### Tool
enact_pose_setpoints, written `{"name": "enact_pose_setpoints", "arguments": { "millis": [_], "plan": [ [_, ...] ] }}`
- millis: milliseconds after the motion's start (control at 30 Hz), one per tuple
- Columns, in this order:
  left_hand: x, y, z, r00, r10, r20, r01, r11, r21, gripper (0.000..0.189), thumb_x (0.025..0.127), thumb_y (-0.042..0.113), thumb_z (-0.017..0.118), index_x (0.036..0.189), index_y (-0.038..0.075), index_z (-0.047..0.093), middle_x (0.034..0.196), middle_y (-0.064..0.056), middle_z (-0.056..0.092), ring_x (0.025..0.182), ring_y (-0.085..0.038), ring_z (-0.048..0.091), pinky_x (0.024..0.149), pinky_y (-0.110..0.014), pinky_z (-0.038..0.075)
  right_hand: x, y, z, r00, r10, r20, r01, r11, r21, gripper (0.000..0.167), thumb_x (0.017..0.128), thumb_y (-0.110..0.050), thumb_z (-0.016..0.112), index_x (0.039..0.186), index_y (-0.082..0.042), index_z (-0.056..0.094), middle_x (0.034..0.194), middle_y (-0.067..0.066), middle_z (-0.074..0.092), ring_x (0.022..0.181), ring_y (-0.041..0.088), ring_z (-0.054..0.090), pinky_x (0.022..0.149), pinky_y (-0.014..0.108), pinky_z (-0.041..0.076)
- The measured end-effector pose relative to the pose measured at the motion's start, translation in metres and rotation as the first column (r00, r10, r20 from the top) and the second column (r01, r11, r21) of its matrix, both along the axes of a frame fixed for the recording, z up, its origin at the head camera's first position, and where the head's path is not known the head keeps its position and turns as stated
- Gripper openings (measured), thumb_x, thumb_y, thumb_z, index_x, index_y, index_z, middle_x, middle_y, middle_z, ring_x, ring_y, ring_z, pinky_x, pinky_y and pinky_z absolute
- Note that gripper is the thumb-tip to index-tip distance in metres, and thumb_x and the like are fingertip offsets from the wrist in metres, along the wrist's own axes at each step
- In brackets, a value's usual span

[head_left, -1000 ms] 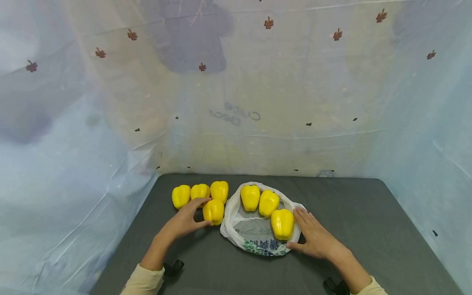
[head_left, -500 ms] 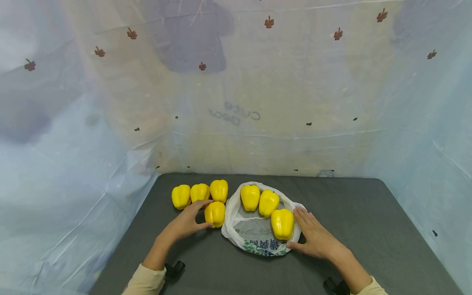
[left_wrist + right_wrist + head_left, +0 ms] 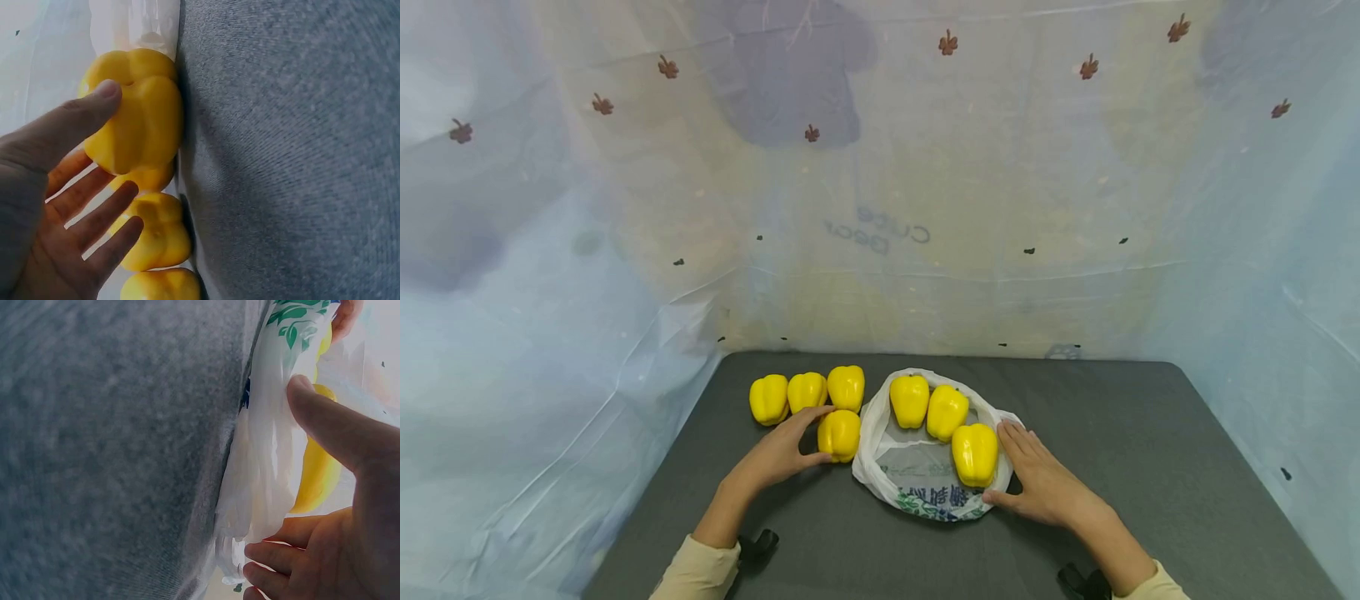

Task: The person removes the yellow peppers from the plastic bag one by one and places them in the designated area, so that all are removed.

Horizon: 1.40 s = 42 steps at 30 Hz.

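Note:
My left hand (image 3: pixel 778 452) has its thumb and index finger about a yellow bell pepper (image 3: pixel 839 436) on the table, just left of a white plastic bag (image 3: pixel 867 467). In the left wrist view the thumb lies on that bell pepper (image 3: pixel 147 119), while the other fingers are spread. The bag lies with its mouth rolled wide, showing 3 yellow bell peppers inside, the nearest (image 3: pixel 975 455) by the right rim. My right hand (image 3: pixel 1045 479) rests against the bag's right side, fingers extended; in the right wrist view its thumb touches the white plastic (image 3: pixel 272 444).
Behind my left hand, 3 more yellow bell peppers stand in a row: left (image 3: pixel 769 399), middle (image 3: pixel 807 392) and right (image 3: pixel 846 387). A dark grey table (image 3: pixel 1120 442) bears everything. Printed pale sheeting (image 3: pixel 880 183) hangs behind and at both sides.
My left hand and the bell pepper at it have shifted slightly right and nearer to me, against the bag. The bag's left edge has moved a little right. My right hand stays put.

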<state>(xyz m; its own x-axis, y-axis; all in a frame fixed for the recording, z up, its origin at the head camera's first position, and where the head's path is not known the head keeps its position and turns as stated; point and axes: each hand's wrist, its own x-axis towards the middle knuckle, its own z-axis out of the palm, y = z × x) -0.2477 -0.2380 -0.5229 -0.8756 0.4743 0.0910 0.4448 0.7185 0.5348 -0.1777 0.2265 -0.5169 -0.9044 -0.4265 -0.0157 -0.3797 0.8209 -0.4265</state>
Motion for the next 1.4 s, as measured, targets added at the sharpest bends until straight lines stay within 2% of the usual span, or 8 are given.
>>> {"name": "enact_pose_setpoints", "arguments": {
  "millis": [100,333,467,667,1000,1233,1400],
  "plan": [
    [0.001,0.0,0.002,1.0,0.009,-0.027,-0.01,1.0,-0.028,0.082,0.094,0.032,0.087,0.162,0.012,0.046,0.162,-0.011,0.05,0.148,-0.036,0.049,0.119,-0.059,0.044,0.0,0.0,0.0,1.0,0.002,-0.003,-0.002,1.0,0.003,0.118,0.091,-0.064,0.078,0.166,0.009,0.024,0.174,0.029,0.023,0.161,0.049,0.02,0.13,0.066,0.016],
    [0.005,0.006,0.015,0.997,0.014,-0.082,-0.017,0.999,-0.034,0.079,0.095,0.033,0.086,0.161,0.011,0.049,0.16,-0.01,0.052,0.147,-0.034,0.051,0.119,-0.057,0.045,0.001,0.0,0.001,1.0,0.003,-0.011,-0.003,1.0,0.008,0.118,0.091,-0.063,0.079,0.166,0.01,0.025,0.173,0.029,0.023,0.161,0.049,0.021,0.13,0.066,0.017],
    [0.01,0.017,0.021,0.994,0.013,-0.105,-0.016,0.999,-0.036,0.074,0.097,0.037,0.083,0.159,0.013,0.051,0.159,-0.01,0.054,0.147,-0.034,0.052,0.119,-0.057,0.045,0.001,0.0,0.002,1.0,0.0,-0.007,0.0,1.0,0.006,0.118,0.091,-0.063,0.079,0.166,0.009,0.025,0.173,0.029,0.023,0.161,0.049,0.021,0.129,0.067,0.017],
    [0.015,0.037,0.026,0.995,0.005,-0.102,-0.008,1.0,-0.024,0.069,0.099,0.039,0.08,0.158,0.018,0.053,0.158,-0.005,0.055,0.147,-0.028,0.052,0.122,-0.053,0.043,0.001,0.0,0.001,1.0,-0.002,-0.011,0.002,1.0,0.003,0.117,0.091,-0.063,0.079,0.166,0.009,0.025,0.173,0.029,0.023,0.161,0.049,0.021,0.129,0.067,0.017],
    [0.022,0.068,0.032,0.995,-0.049,-0.09,0.048,0.999,-0.02,0.071,0.101,0.042,0.077,0.161,0.017,0.049,0.16,-0.007,0.053,0.148,-0.031,0.05,0.12,-0.055,0.045,0.001,0.001,0.0,1.0,0.002,-0.018,-0.002,1.0,-0.003,0.117,0.091,-0.062,0.079,0.166,0.009,0.025,0.174,0.028,0.023,0.161,0.048,0.021,0.129,0.067,0.017],
    [0.021,0.089,0.032,0.988,-0.107,-0.114,0.104,0.994,-0.025,0.073,0.1,0.045,0.078,0.161,0.015,0.049,0.16,-0.006,0.053,0.148,-0.028,0.051,0.119,-0.051,0.047,0.001,0.0,0.0,1.0,0.001,-0.017,-0.001,1.0,-0.001,0.116,0.091,-0.062,0.079,0.166,0.009,0.025,0.174,0.028,0.024,0.161,0.048,0.021,0.129,0.066,0.017],
    [0.022,0.102,0.035,0.987,-0.142,-0.08,0.141,0.99,-0.025,0.074,0.101,0.045,0.076,0.163,0.016,0.047,0.163,-0.007,0.05,0.151,-0.028,0.048,0.119,-0.052,0.046,0.001,0.001,0.0,1.0,-0.002,-0.005,0.002,1.0,0.003,0.117,0.091,-0.063,0.079,0.166,0.008,0.024,0.174,0.028,0.023,0.161,0.048,0.02,0.13,0.066,0.016]
  ]
}}
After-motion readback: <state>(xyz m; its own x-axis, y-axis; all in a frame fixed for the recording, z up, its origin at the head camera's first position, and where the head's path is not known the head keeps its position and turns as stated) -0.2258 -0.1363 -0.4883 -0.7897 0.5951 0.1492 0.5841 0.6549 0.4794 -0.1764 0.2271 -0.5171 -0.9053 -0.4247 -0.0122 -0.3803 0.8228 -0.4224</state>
